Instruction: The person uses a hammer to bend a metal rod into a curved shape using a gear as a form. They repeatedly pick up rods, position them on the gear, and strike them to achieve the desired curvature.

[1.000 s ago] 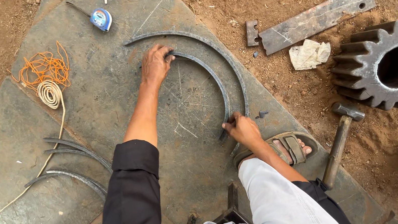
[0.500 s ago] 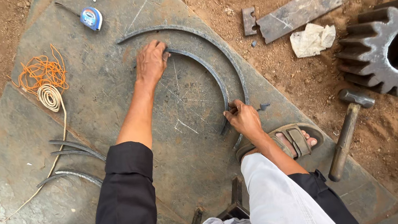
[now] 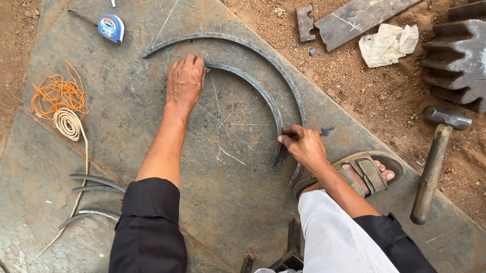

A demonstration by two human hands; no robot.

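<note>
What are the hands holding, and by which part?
Both press the inner curved metal strip against the steel plate: left hand on its upper end, right hand at its lower end.

Black rolled sleeves (image 3: pixel 146 228), light grey trousers (image 3: pixel 337 248), brown sandal (image 3: pixel 366 172)

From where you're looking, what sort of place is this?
Probably an outdoor metalworking yard: a steel plate lies on bare dirt, with a large gear, a hammer and curved metal strips.
</note>
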